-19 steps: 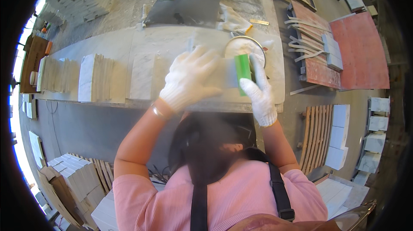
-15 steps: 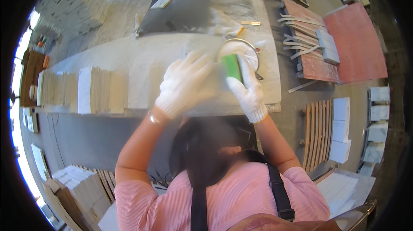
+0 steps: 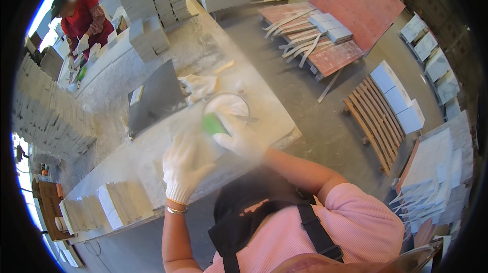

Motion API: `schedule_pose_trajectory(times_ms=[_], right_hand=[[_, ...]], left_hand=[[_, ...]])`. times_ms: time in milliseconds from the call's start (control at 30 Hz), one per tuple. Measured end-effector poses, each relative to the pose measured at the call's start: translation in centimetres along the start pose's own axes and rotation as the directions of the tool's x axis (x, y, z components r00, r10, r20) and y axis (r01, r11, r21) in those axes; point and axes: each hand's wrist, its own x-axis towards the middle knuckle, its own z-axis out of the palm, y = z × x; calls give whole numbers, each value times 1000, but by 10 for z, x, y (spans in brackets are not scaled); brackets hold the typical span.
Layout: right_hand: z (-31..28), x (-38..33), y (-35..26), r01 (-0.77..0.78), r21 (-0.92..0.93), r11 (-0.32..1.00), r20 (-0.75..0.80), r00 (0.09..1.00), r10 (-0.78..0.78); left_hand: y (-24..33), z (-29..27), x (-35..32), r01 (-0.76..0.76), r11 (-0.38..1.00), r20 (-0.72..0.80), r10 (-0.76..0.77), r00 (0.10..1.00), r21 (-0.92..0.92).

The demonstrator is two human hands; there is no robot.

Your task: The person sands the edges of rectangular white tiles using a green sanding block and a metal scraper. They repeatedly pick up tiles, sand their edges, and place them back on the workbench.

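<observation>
Green block (image 3: 212,124) remains clamped in the right hand (image 3: 239,137), the round bowl (image 3: 225,93) just beyond. The view has swung round, yet the left hand (image 3: 182,166) stays to its left, fingers apart, contact beneath unclear. The unchanged grip suggests the same work continues.

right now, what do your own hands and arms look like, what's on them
The left hand and right hand wear white knit gloves, the right one motion-blurred. A shiny metallic bracelet circles the left wrist. The right sleeve is short, pink and ribbed; both forearms are bare.
</observation>
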Motion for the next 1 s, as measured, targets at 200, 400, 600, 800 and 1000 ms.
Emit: schedule_pose_trajectory(times_ms=[200,400,600,800,1000], right_hand=[[-7,-23,-19,150,-95,984,22,989,-148],[-10,5,10,-17,-12,1000,-23,1000,16],[-23,-12,10,-125,605,786,-57,978,199],[-63,-19,-16,-167,700,694,-53,957,284],[-57,-13,1,-248,666,704,82,962,261]], left_hand=[[-1,1,1,60,998,78,-57,995,-29],[-5,3,-3,-10,995,63,4,998,102],[25,32,20,-202,945,23,202,979,259],[46,23,-4,-507,804,107,560,822,-312],[24,-9,-55,5,1000,-164,-10,986,-27]])
